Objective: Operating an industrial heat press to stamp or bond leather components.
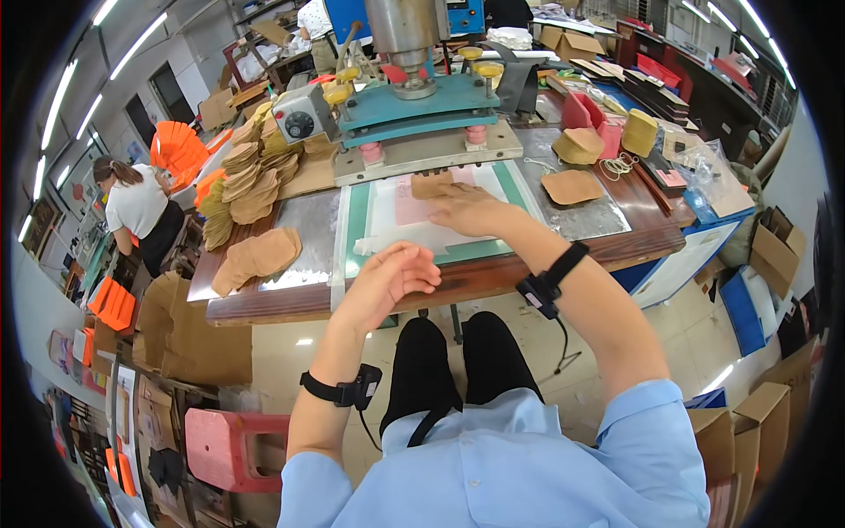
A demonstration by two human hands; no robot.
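My right hand [462,211] reaches onto the white and pink sheets [405,233] over a green mat [519,185], fingertips on or beside a small tan piece [427,187] at the front of the press. My left hand [396,277] is raised by the table's front edge, fingers loosely curled and apart, holding nothing visible. Above stands the press with a teal plate [418,119] and metal base [370,167]. Left of the mat lie loose tan pieces [260,255] and piles of tan and olive pieces [251,185]. Another tan piece [572,187] lies to the right.
A dial box [301,114] sits left of the press; coiled cord [618,167] and pink items [598,123] lie rightward. The wooden table edge [458,280] crosses before me. A co-worker [136,211] works at left. A red stool [229,449] and cardboard boxes [775,251] stand around.
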